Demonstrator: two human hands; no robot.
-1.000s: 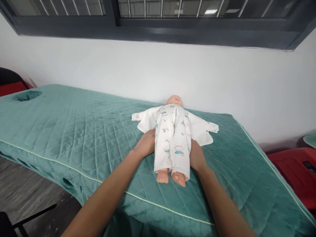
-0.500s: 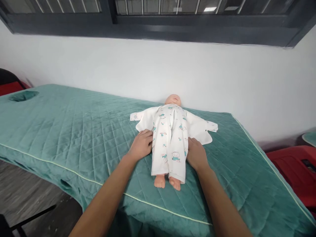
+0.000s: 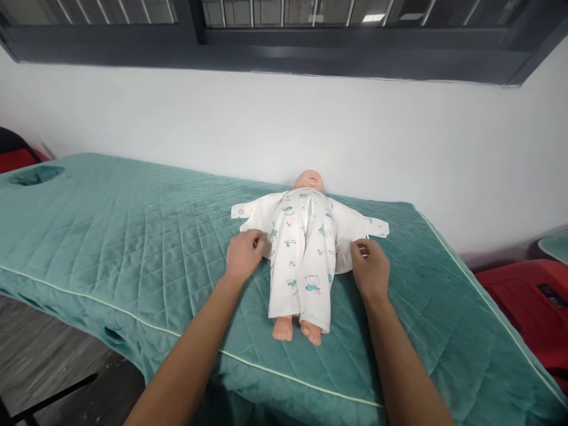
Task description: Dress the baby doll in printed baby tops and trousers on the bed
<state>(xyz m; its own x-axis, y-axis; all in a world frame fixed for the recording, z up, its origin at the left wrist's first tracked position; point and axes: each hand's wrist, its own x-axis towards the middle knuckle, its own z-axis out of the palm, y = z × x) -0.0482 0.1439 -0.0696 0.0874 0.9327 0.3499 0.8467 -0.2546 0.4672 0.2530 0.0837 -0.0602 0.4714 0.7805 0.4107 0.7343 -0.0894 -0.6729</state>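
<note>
A baby doll point(image 3: 309, 179) lies on its back, its feet towards me. White printed baby trousers point(image 3: 288, 278) reach from its chest down to the ankles. Under them is a white baby shirt point(image 3: 348, 219), its sleeves spread out to both sides. At the shirt's left edge, my left hand point(image 3: 244, 254) is closed in a pinch on the cloth. My right hand point(image 3: 371, 267) likewise pinches the right lower edge of the shirt, a little apart from the trousers. The fingertips are partly hidden.
The doll rests on a bed with a green quilted cover point(image 3: 146, 236), which has a face hole point(image 3: 38, 175) at far left. Behind rises a white wall point(image 3: 199, 118) below a dark window frame point(image 3: 337, 53). Red chairs point(image 3: 523, 307) stand at the right.
My right hand has moved outward to the right, from beside the trousers to the shirt's edge. My left hand has shifted slightly left. The shirt's right flap now hangs closer to the trousers.
</note>
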